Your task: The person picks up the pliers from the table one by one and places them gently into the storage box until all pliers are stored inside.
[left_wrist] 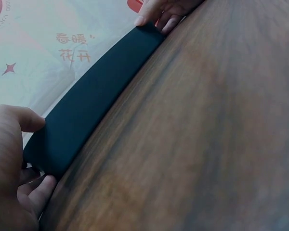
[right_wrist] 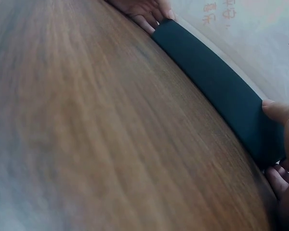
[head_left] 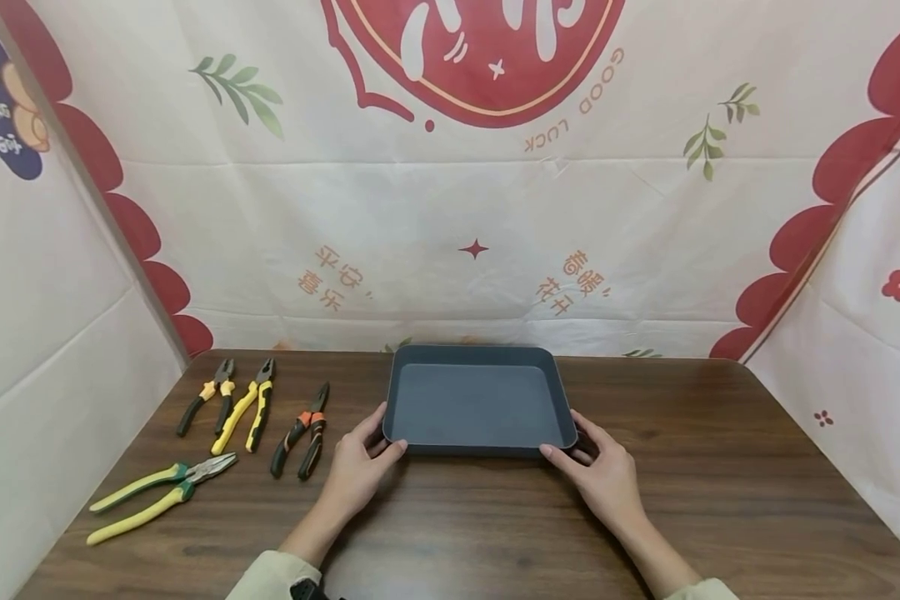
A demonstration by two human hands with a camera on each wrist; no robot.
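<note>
A dark blue-grey rectangular baking tray (head_left: pixel 474 404) lies at the back middle of the wooden table, its hollow facing up and nothing in it. My left hand (head_left: pixel 354 467) grips its near left corner, thumb on the front rim and fingers round the side. At the near right corner my right hand (head_left: pixel 603 475) holds it the same way. Both wrist views show the tray's front wall (left_wrist: pixel 94 98) close over the tabletop, with the thumbs at its upper edge and fingertips low at the corners.
Left of the tray lie several pliers: yellow-and-black pliers (head_left: pixel 242 417), smaller black-and-yellow pliers (head_left: pixel 210 396), orange-and-black needle-nose pliers (head_left: pixel 302 433) and green-and-yellow pliers (head_left: pixel 167 493). A printed white cloth (head_left: pixel 450 208) hangs right behind the table's back edge (head_left: pixel 645 360).
</note>
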